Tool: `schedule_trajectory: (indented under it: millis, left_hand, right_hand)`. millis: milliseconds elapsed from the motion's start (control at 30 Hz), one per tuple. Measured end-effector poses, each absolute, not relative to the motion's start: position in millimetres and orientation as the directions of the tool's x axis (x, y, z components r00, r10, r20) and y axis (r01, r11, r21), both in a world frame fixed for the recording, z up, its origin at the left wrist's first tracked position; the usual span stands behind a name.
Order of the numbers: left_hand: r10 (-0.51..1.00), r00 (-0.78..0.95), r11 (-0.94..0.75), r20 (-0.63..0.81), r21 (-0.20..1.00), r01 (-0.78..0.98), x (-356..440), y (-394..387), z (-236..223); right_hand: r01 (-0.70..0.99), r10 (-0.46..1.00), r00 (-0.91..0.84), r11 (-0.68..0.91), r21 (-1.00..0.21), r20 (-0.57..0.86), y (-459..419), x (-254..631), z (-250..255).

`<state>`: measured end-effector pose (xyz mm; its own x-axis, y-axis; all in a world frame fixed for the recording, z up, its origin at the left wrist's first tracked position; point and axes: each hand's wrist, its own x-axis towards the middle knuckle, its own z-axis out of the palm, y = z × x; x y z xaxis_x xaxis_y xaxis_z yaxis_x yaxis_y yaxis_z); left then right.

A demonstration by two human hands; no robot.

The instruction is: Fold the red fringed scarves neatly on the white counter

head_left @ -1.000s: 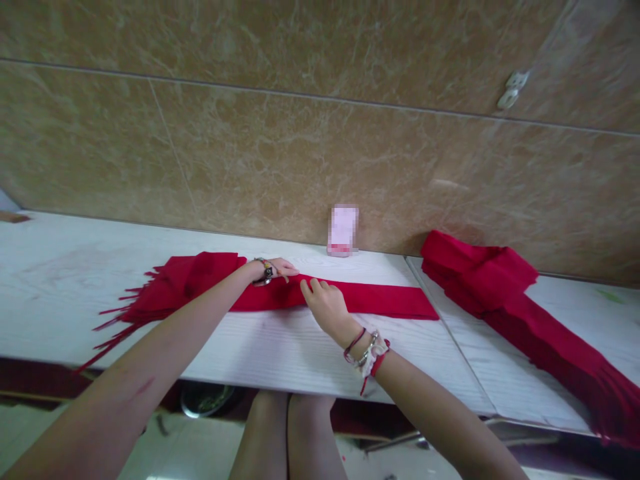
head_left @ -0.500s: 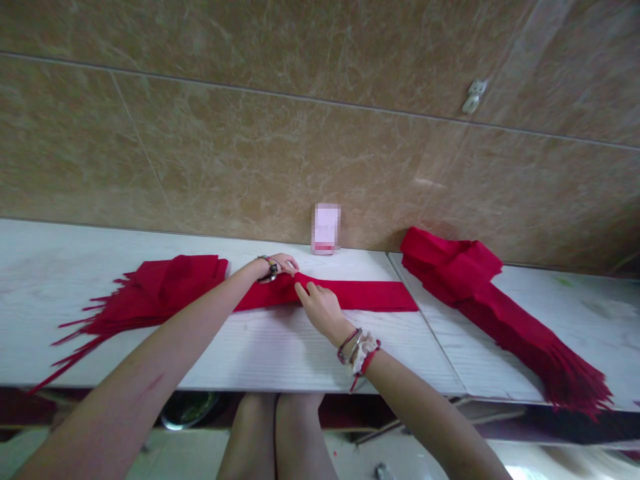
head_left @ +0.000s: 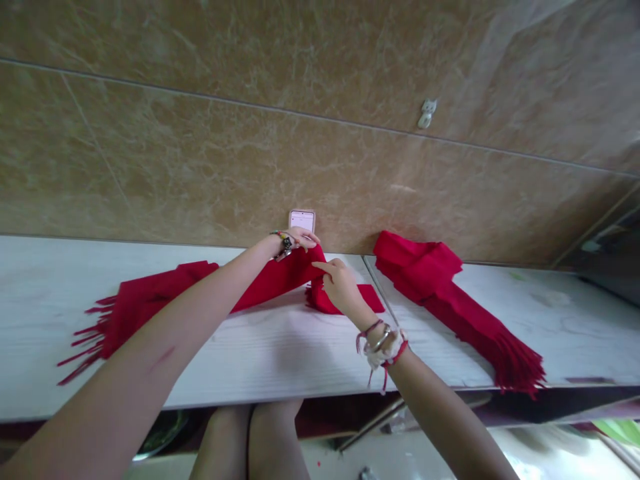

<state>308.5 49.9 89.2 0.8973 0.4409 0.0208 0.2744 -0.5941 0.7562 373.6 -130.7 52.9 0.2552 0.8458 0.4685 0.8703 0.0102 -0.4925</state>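
A long red scarf (head_left: 273, 283) with fringe lies folded lengthwise across the white table, its fringed end at the left. My left hand (head_left: 304, 239) grips the far edge of its raised part. Opposite, my right hand (head_left: 341, 283) is closed on the same raised part, index finger lying along the cloth. Beneath and right of that hand, more red cloth with a short fringe rests flat on the tabletop. Bracelets circle both wrists. My left forearm hides part of the scarf.
A second red scarf (head_left: 425, 270), looped at its top with fringe toward the front edge, lies on the right of the white table (head_left: 240, 367). A phone (head_left: 301, 219) leans on the marbled wall behind my left hand. A small white cat-shaped piece (head_left: 427, 113) is on the wall.
Both hands have lifted the scarf's middle off the table and away from the right end, uncovering a short fringe there. The left hand rose toward the phone. The view has shifted right.
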Motion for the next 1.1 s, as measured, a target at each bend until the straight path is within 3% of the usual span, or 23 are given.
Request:
schedule_trajectory:
  millis: [233, 367, 533, 700, 933, 1100]
  left_hand:
    - [0.258, 0.966, -0.702, -0.028, 0.682, 0.207, 392, -4, 98]
    - [0.218, 0.973, -0.748, -0.080, 0.627, 0.219, 424, -31, 78]
    - [0.232, 0.962, -0.816, -0.143, 0.510, 0.272, 412, -46, 44]
    - [0.349, 0.917, -0.911, -0.194, 0.160, 0.381, 347, -42, 22]
    - [0.271, 0.955, -0.962, -0.117, 0.014, 0.274, 299, -49, 3]
    - [0.294, 0.949, -0.956, -0.116, -0.057, 0.289, 303, -54, 2]
  right_hand:
    - [0.615, 0.773, 0.519, -0.041, -0.787, 0.365, -171, 440, 37]
    - [0.529, 0.692, 0.646, -0.100, -0.843, 0.323, -185, 471, 7]
    - [0.465, 0.707, 0.663, -0.132, -0.875, 0.245, -190, 493, -27]
    - [0.512, 0.782, 0.564, -0.079, -0.856, 0.265, -192, 501, -33]
    - [0.688, 0.766, 0.543, -0.170, -0.706, 0.345, -188, 504, -22]
    - [0.781, 0.705, 0.465, -0.043, -0.623, 0.535, -185, 498, -10]
